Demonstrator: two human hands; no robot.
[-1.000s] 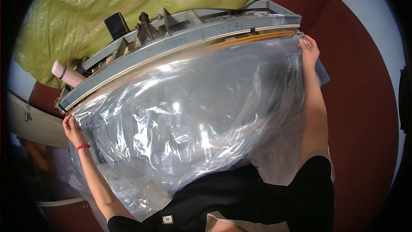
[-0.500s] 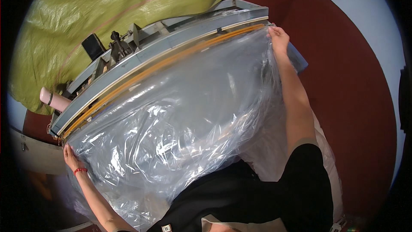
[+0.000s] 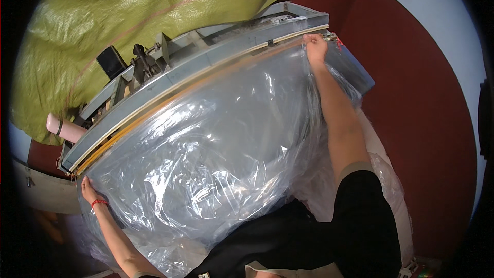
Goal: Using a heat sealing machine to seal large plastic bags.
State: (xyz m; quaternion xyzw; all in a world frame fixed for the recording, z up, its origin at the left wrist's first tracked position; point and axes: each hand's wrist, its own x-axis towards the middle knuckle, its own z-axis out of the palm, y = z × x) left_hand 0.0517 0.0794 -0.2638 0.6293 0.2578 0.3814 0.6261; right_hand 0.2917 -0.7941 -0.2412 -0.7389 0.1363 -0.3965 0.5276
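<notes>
A large sheet of clear plastic film point(image 3: 206, 139) is stretched along the front of a long grey metal machine frame point(image 3: 206, 56). My left hand point(image 3: 89, 190), a red bead bracelet at its wrist, pinches the film's near-left corner by the machine's left end. At the far right, my right hand point(image 3: 315, 46) grips the film's edge close to the machine's long bar. The film's far edge lies over an orange strip point(image 3: 139, 118) that runs along the machine. Below, the film sags in shiny wrinkles toward my body.
A yellow-green woven tarp point(image 3: 154, 0) hangs behind the machine. A black phone-like slab point(image 3: 111, 62) and a pink bottle point(image 3: 65, 127) stand at its back left. Crumpled plastic point(image 3: 381, 180) lies at my right, beside a dark red wall or floor point(image 3: 411, 123).
My right hand has moved left and slightly down along the bar, drawing the film over the right part of the orange strip. My left hand has shifted slightly right and down.
</notes>
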